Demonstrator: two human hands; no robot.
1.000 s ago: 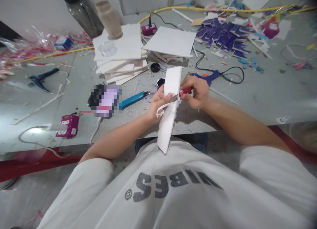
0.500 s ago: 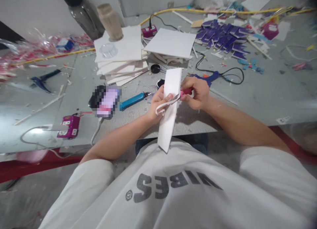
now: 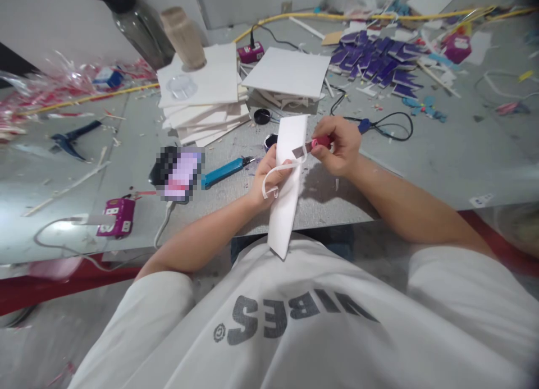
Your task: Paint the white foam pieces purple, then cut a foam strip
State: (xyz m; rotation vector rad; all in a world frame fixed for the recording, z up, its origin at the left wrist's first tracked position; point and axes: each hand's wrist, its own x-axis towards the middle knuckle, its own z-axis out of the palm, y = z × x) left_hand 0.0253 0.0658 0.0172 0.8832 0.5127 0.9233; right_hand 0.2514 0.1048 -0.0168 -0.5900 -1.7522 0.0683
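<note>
My left hand is closed around a long white foam board that stands tilted on edge between the table front and my chest. A thin white strip curls off the board over my left thumb. My right hand grips a pink-handled knife, its blade touching the board's right edge near the top.
A blue utility knife and a phone lie left of my hands. Stacks of white boards, a bottle, a blue glue gun with black cable and purple cut pieces sit behind.
My right hand with the knife has moved up and away along the board's edge, and the peeled strip has grown longer. The left hand keeps its hold.
</note>
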